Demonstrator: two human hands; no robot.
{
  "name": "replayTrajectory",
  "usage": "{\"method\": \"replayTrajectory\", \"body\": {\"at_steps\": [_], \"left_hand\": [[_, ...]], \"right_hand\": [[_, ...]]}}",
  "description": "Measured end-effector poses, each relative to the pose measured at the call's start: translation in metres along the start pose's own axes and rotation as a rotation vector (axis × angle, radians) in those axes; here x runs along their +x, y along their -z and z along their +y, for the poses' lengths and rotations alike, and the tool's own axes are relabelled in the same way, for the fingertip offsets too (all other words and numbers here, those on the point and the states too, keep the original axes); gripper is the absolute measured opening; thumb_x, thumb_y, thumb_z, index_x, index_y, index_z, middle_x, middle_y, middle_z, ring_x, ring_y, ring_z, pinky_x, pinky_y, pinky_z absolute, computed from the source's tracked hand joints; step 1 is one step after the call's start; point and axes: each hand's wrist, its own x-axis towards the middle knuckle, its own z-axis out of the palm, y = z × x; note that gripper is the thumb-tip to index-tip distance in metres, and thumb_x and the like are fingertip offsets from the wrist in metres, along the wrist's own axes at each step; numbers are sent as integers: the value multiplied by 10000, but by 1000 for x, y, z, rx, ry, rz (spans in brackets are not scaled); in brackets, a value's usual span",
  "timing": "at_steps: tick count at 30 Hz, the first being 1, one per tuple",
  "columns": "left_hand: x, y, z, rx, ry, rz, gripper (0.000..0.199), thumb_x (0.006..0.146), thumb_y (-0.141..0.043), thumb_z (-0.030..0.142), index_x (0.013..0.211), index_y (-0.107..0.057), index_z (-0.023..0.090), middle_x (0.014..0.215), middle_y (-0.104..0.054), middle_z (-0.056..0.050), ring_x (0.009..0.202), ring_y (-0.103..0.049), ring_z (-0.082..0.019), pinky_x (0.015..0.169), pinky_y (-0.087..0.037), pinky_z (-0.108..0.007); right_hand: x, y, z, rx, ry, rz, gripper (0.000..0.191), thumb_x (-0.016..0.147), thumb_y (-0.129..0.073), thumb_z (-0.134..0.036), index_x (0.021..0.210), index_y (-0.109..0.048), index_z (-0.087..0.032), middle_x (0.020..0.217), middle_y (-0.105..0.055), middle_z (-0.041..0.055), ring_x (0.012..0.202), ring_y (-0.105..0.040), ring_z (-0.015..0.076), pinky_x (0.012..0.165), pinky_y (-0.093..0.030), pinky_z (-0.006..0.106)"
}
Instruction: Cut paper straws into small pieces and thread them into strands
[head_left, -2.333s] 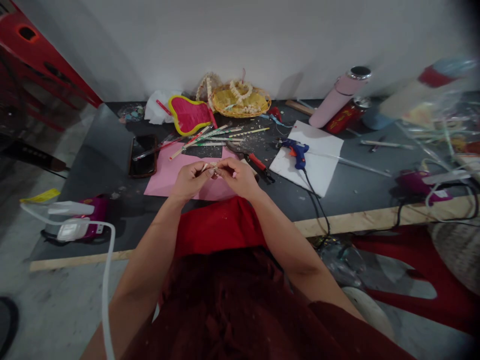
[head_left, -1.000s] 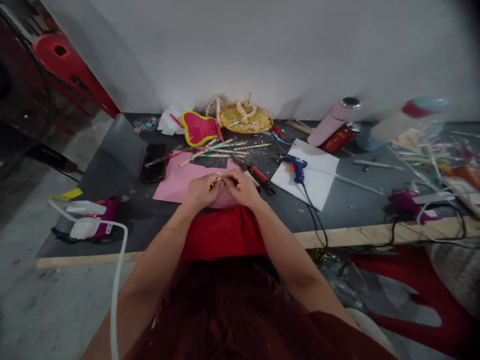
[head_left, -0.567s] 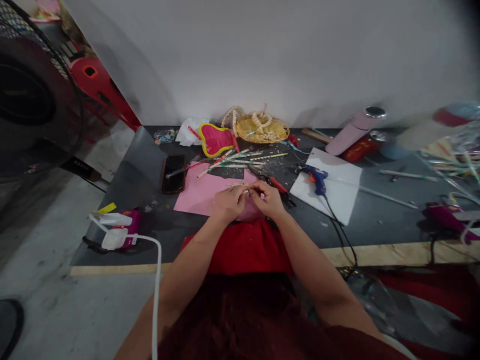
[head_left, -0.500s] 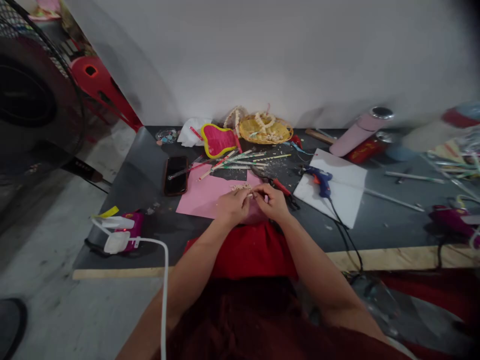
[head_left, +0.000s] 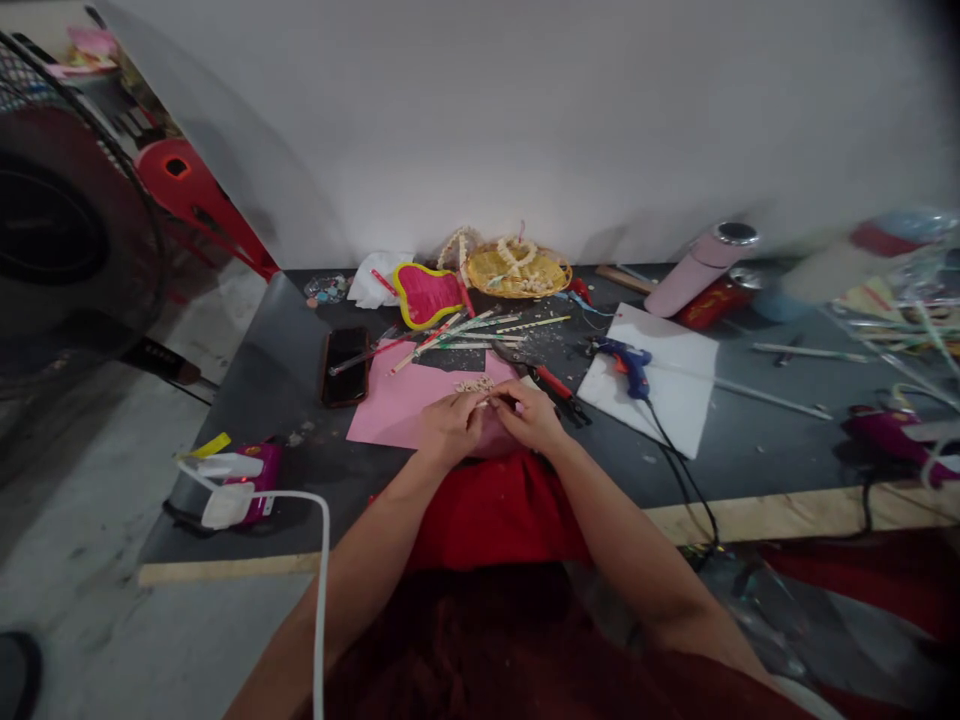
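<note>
One small pale piece point(head_left: 483, 402), mostly hidden, clamped between fingertips of left hand point(head_left: 450, 428) and right hand point(head_left: 531, 414), which meet over pink paper point(head_left: 386, 402) toward front edge of worktop point(head_left: 300, 462). Pale bits point(head_left: 474, 384) heaped on paper, just beyond fingers. Red-handled pliers point(head_left: 555, 384) just beyond right hand. Thin sticks point(head_left: 457, 335) strewn behind paper. Phone point(head_left: 346, 362) beside paper, toward worktop's left edge. Glue gun point(head_left: 631, 368) on white board point(head_left: 681, 375), right of pliers. Yellow basket point(head_left: 480, 287) at worktop's back edge.
</note>
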Motion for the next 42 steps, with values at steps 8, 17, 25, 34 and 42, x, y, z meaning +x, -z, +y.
{"method": "replayTrajectory", "body": {"at_steps": [8,17,25,34,42], "left_hand": [[2,5,0,-38,79,-91,220,854,-517,136,992,-679,193,988,-758,-49,877,-711,-177,794,-550,-280],[4,10,2,-59,180,-168,216,888,-504,201,1020,-675,198,987,-749,-49,874,-693,-176,769,-516,-263],[3,8,1,-121,176,-151,208,900,-502,230,1008,-678,210,975,-752,-37,841,-693,-157,748,-519,-247],[5,12,-3,-66,75,-86,214,863,-516,185,996,-683,189,962,-758,-51,860,-707,-166,779,-535,-261],[5,13,1,-80,49,-32,228,867,-498,198,994,-686,175,920,-756,-58,790,-701,-156,725,-540,-251]], "right_hand": [[0,-3,0,42,-20,7,138,861,-534,-245,925,-650,-205,856,-706,39,774,-650,173,715,-497,295],[1,-6,3,39,-52,-11,148,854,-527,-239,946,-638,-208,844,-700,30,760,-641,167,710,-484,285],[1,-8,5,44,-34,3,160,865,-527,-245,967,-642,-201,899,-711,46,806,-647,171,735,-492,292],[2,-10,4,82,-14,27,154,886,-530,-279,969,-639,-210,880,-702,39,792,-644,165,724,-494,285],[0,-8,-1,70,24,37,168,900,-519,-290,987,-629,-198,861,-687,35,761,-628,155,712,-493,279]]}}
